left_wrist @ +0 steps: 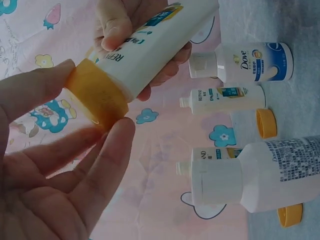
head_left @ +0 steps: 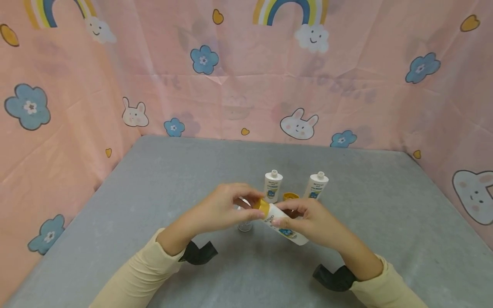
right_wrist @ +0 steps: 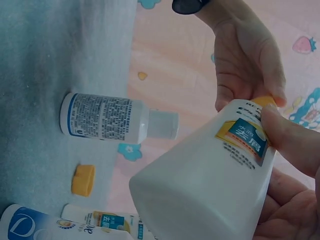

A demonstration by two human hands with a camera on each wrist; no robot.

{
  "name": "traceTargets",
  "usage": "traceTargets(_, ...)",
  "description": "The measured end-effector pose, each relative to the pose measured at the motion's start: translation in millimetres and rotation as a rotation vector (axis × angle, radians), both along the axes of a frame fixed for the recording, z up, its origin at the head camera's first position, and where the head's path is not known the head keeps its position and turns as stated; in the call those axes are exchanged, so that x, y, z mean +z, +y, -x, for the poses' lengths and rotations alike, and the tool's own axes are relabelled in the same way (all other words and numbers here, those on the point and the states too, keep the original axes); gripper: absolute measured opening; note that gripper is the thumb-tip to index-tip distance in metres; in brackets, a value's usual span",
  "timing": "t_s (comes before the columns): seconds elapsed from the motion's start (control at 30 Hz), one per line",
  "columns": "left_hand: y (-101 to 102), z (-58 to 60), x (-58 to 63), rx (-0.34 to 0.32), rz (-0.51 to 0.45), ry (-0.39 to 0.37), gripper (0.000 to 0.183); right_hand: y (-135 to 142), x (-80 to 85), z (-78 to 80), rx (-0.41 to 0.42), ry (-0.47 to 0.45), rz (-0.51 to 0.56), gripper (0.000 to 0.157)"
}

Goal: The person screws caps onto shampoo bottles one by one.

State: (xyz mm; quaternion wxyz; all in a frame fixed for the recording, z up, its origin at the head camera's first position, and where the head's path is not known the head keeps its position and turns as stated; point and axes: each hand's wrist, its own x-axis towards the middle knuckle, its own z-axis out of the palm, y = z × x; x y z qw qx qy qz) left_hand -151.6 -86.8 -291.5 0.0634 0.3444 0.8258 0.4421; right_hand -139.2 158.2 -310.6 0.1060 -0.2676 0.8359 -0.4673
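A white shampoo bottle with a yellow cap is held tilted above the table, cap end towards the left. My left hand pinches that cap between thumb and fingers; in the left wrist view the cap still sits on the bottle's neck. Round the bottle's body, my right hand grips with thumb on the label side. In the right wrist view the bottle's base faces the camera. Behind the hands stand two similar bottles without caps, one left and one right.
A loose yellow cap lies between the uncapped bottles; another yellow cap shows in the left wrist view. A Dove bottle and a white bottle with a printed back label stand nearby. Pink patterned cloth surrounds the grey table.
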Motion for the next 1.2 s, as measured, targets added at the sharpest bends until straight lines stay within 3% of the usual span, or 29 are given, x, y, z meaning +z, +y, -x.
traceTargets(0.2,1.0,0.4,1.7,0.053,0.042,-0.094,0.036,-1.7,-0.1,-0.7,-0.026,0.030,0.005,0.029)
traceTargets(0.33,1.8,0.0,1.3,0.038,0.049,-0.061,0.033,-0.6,-0.6,-1.3,-0.015,0.038,0.025,0.028)
traceTargets(0.53,0.6,-0.7,2.0,-0.021,0.050,0.003,0.036,2.5,-1.3,1.7,0.033,-0.019,0.041,0.032)
traceTargets(0.8,2.1,0.1,0.6,0.017,0.019,-0.093,0.039,0.7,2.5,-0.6,-0.012,0.012,0.015,0.032)
traceTargets(1.07,2.5,-0.6,-0.6,-0.007,0.027,0.017,0.035,0.9,2.1,-0.6,0.002,0.008,0.015,0.030)
traceTargets(1.2,2.2,-0.9,-0.1,-0.023,0.032,0.034,0.039,1.5,2.8,0.1,0.011,0.000,0.002,0.030)
